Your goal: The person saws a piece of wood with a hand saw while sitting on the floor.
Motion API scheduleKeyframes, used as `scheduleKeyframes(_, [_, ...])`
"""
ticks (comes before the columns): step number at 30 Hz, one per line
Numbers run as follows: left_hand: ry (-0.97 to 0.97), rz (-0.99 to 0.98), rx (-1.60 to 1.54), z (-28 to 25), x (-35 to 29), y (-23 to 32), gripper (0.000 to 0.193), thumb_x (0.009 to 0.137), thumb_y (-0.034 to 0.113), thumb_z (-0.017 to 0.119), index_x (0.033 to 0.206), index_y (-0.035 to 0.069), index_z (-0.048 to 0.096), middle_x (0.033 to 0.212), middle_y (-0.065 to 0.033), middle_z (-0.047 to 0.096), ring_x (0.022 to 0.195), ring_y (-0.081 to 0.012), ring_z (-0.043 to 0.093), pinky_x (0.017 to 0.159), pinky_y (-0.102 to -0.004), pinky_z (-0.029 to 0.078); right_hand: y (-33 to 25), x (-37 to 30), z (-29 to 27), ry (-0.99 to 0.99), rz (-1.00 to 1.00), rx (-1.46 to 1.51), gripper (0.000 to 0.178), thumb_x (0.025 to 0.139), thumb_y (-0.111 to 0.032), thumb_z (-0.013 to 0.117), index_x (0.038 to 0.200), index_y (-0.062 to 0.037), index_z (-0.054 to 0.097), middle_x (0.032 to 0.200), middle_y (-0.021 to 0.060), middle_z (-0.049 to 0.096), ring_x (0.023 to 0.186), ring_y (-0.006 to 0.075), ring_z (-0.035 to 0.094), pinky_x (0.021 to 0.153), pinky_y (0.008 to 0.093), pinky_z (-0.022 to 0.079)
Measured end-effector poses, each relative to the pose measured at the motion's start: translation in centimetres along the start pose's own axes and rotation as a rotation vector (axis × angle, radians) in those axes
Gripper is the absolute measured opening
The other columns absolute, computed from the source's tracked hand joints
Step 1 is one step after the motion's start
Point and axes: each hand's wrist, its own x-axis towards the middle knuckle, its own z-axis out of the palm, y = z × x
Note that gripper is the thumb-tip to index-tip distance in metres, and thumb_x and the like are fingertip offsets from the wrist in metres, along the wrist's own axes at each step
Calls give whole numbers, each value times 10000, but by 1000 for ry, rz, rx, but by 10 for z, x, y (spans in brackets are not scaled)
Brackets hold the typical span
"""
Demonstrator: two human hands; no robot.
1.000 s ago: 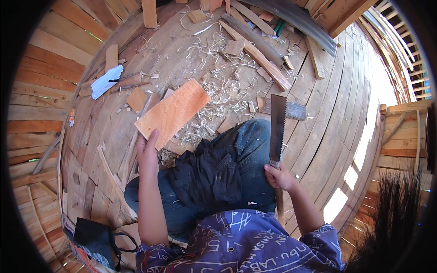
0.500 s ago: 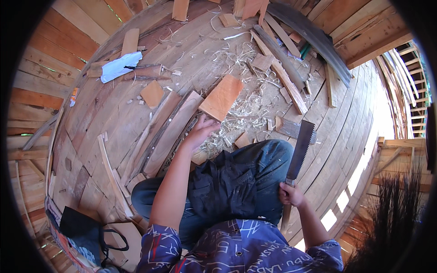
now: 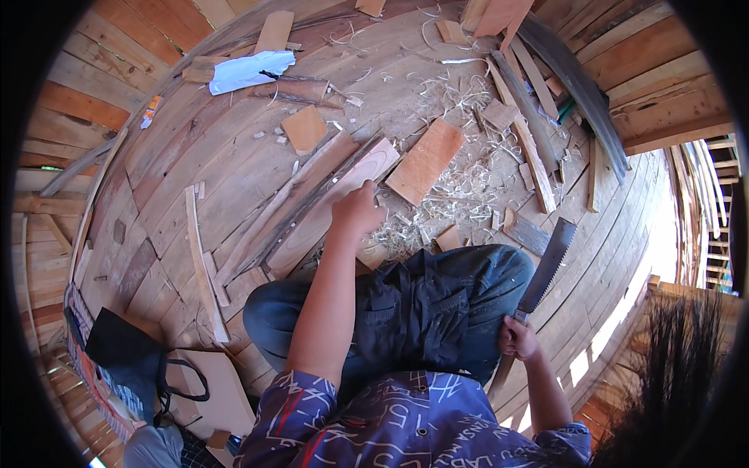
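My right hand (image 3: pixel 518 338) is closed around the handle of a handsaw (image 3: pixel 548 265), by my right knee. Its dark toothed blade points up and away from me. My left hand (image 3: pixel 359 210) is curled at the right edge of a thick plank (image 3: pixel 331 191) on the floor. Its fingers are folded, and whatever may be in them is hidden. Just beyond it, a short reddish board (image 3: pixel 426 161) lies flat among wood shavings, apart from the hand.
Another long timber (image 3: pixel 300 179) lies left of the plank. Square offcuts (image 3: pixel 304 129), a crumpled pale-blue sheet (image 3: pixel 250 72) and long strips (image 3: pixel 532 162) are scattered farther off. A black bag (image 3: pixel 129 355) sits at lower left, and a person's grey-clad knee (image 3: pixel 154 446) shows below it.
My left hand has let go of the reddish board and moved to the thick plank's edge. The board now lies flat on the shavings. The view has shifted; my right hand keeps the saw.
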Motion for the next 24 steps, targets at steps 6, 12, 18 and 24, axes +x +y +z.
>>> scheduleKeyframes(6, [62, -61, -110, -10, 10, -38, 512, 769, 259, 695, 1221, 54, 572, 1184, -167, 655, 1112, -337, 619, 918, -392, 491, -4, -1, 6, 2, -18, -42, 480, 966, -380, 554, 582, -111, 450, 436, 1, 338, 329, 130, 319, 335, 280, 220])
scheduleKeyframes(12, [-103, -182, -78, -11, 15, -45, 427, 720, 218, 709, 1069, -25, 676, 1052, -252, 677, 978, -326, 675, 849, -387, 524, 4, -1, -4, -18, -6, 28, 466, 958, -377, 576, 592, -114, 457, 446, -3, 357, 329, 126, 316, 338, 279, 216])
scheduleKeyframes(18, [-324, -304, -149, 2, 17, -53, 403, 769, 194, 728, 1066, -68, 651, 905, -279, 674, 672, -335, 686, 535, -441, 542, -5, 4, 7, -47, -18, 15, 442, 961, -362, 587, 621, -108, 461, 465, -12, 358, 351, 102, 310, 346, 271, 216])
scheduleKeyframes(24, [-430, -394, -2, 18, 6, -31, 464, 789, 185, 726, 1156, -71, 602, 957, -244, 683, 670, -347, 678, 525, -457, 544, -1, -4, 0, -101, -18, 31, 432, 970, -361, 570, 648, -94, 460, 474, -11, 342, 361, 97, 291, 352, 273, 220])
